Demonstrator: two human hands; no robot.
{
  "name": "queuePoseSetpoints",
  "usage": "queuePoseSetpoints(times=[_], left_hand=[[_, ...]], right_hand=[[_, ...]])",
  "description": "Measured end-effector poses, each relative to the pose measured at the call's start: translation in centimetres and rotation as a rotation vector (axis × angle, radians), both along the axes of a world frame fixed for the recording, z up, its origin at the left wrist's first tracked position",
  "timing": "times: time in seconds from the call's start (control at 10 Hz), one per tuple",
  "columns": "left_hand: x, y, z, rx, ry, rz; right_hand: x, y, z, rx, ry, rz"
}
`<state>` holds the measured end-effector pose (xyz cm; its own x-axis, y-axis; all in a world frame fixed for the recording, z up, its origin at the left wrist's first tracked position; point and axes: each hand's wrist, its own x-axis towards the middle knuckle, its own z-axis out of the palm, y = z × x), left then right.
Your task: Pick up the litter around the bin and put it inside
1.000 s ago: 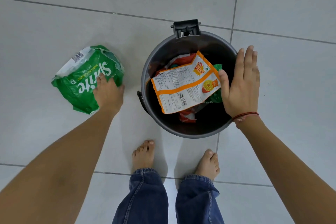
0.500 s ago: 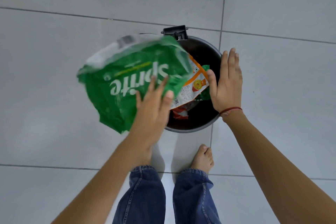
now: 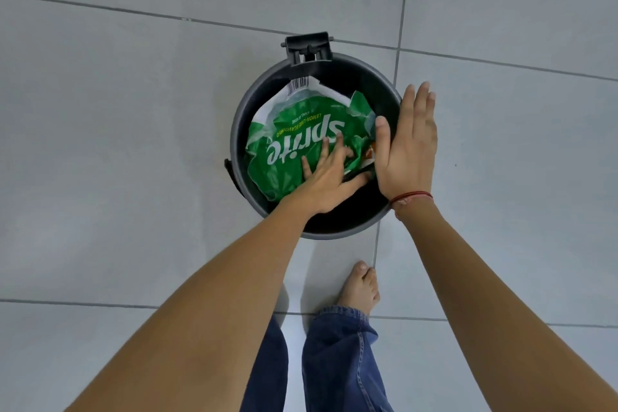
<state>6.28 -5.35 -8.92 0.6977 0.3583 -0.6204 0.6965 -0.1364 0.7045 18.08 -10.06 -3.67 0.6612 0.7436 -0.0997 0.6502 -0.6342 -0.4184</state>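
A dark grey round bin (image 3: pixel 239 130) stands on the tiled floor. Inside it lies a crumpled green Sprite wrapper (image 3: pixel 287 130), covering most of the opening. My left hand (image 3: pixel 329 177) lies flat on top of the wrapper with fingers spread, reaching into the bin from the near side. My right hand (image 3: pixel 408 147) is held flat and open over the bin's right rim, fingers together, holding nothing. A sliver of an orange and white packet (image 3: pixel 369 154) peeks out beside the wrapper, under my right thumb.
A black hinge bracket (image 3: pixel 309 47) sticks out from the bin's far rim. My bare right foot (image 3: pixel 359 289) and blue jeans (image 3: pixel 334 361) are just below the bin. Grey floor tiles (image 3: pixel 117 144) surround it, with no litter seen on them.
My left hand lifted the Sprite wrapper off the floor at the left, carried it right and set it into the bin over the orange packet. My right hand stayed at the rim.
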Motion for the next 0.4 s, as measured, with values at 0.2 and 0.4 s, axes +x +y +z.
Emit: queuePoseSetpoints(times=[0.2,0.4], left_hand=[[1.1,1.6,0.5,-0.019,0.148,-0.211],[-2.0,0.3,5.8,0.317,0.183,-0.370]], right_hand=[[-0.2,0.0,0.1,-0.092,-0.095,0.017],[-0.7,0.3,1.8,-0.248,-0.117,0.021]])
